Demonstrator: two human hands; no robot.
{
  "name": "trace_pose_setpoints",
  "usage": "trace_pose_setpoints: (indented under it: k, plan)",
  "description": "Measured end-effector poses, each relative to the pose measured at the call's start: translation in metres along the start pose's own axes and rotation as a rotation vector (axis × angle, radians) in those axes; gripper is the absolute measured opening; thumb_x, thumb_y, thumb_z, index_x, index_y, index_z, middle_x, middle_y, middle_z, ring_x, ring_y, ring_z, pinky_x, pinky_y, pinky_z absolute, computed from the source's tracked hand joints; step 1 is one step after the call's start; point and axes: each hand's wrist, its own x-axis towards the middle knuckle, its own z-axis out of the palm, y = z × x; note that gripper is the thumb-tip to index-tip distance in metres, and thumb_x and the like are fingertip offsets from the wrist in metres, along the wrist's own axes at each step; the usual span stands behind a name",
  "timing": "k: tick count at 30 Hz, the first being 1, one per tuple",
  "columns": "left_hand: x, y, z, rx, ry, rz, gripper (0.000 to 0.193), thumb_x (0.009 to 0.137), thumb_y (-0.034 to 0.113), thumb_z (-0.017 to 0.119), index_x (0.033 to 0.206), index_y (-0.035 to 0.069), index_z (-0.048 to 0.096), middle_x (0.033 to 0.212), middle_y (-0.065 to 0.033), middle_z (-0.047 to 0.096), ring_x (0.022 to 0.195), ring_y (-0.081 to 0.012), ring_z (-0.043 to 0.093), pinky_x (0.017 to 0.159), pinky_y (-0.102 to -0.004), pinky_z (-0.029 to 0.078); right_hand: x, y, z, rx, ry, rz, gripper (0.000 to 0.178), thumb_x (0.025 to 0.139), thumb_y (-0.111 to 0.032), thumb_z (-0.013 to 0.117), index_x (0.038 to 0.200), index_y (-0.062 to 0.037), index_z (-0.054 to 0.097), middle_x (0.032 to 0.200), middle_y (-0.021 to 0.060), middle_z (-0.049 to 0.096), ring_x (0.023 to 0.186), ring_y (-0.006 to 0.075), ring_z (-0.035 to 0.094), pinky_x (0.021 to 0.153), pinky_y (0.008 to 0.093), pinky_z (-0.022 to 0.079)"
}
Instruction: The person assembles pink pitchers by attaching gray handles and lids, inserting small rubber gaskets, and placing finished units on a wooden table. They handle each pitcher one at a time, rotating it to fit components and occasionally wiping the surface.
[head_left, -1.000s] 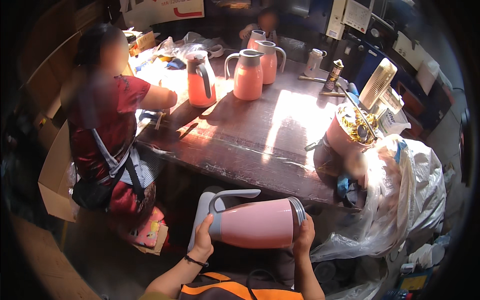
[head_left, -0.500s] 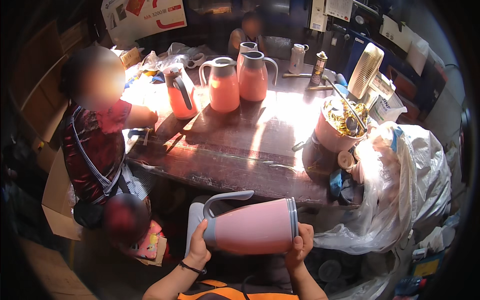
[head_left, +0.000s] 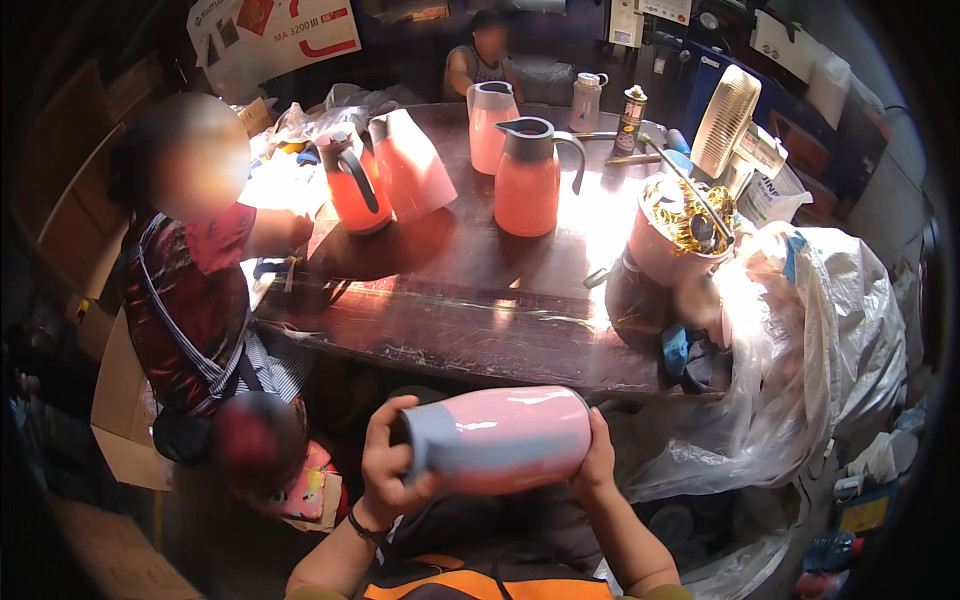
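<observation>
A pink vacuum jug with a grey neck lies sideways in the air above my lap, before the table's near edge. My left hand is closed round its grey neck and rim at the left end. Against the other end, the base, presses my right hand, fingers partly hidden behind the body. A blurred grey band, apparently the handle, runs along the side toward me.
On the dark wooden table stand several similar jugs, including a grey-handled one and a tilted one. A tub of gold tangle, fan and spray can are at right. A co-worker sits left, another person far.
The jug in my hands has turned so its handle faces me, and my left hand has shifted onto its rim. On the table, the jugs have shifted places and one now tilts.
</observation>
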Motion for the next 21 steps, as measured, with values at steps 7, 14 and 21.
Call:
trace_pose_setpoints:
  k: [7, 14, 21]
  plan:
    - [-0.017, -0.025, -0.008, -1.118, 0.008, -0.775, 0.099, 0.078, 0.078, 0.049, 0.142, 0.003, 0.037, 0.133, -0.0117, 0.051, 0.122, -0.0267, 0.050, 0.103, -0.0414, 0.040, -0.018, -0.001, 0.016, -0.242, -0.171, -0.730, 0.045, 0.101, -0.040, 0.035, 0.104, -0.0023, 0.058, 0.092, 0.0048, 0.062, 0.083, 0.0131, 0.058, 0.074, 0.0263, 0.046]
    - [0.021, -0.006, -0.044, -0.357, -0.319, 0.021, 0.092, 0.056, 0.006, 0.089, 0.135, 0.011, 0.043, 0.145, -0.0207, 0.035, 0.133, -0.0294, 0.039, 0.107, -0.0403, 0.033, 0.002, 0.013, 0.011, 0.167, -0.102, 0.154, 0.049, 0.100, -0.045, 0.037, 0.113, -0.0031, 0.059, 0.106, 0.0100, 0.064, 0.097, 0.0205, 0.061, 0.086, 0.0344, 0.048]
    - [-0.016, -0.025, -0.038, -0.489, -0.219, -0.469, 0.070, 0.074, -0.001, 0.073, 0.137, 0.002, 0.043, 0.132, -0.0082, 0.053, 0.120, -0.0171, 0.051, 0.103, -0.0316, 0.039, -0.017, 0.024, 0.000, 0.090, -0.131, -0.039, 0.058, 0.101, -0.049, 0.030, 0.120, -0.0006, 0.057, 0.115, 0.0135, 0.063, 0.104, 0.0259, 0.061, 0.092, 0.0389, 0.048]
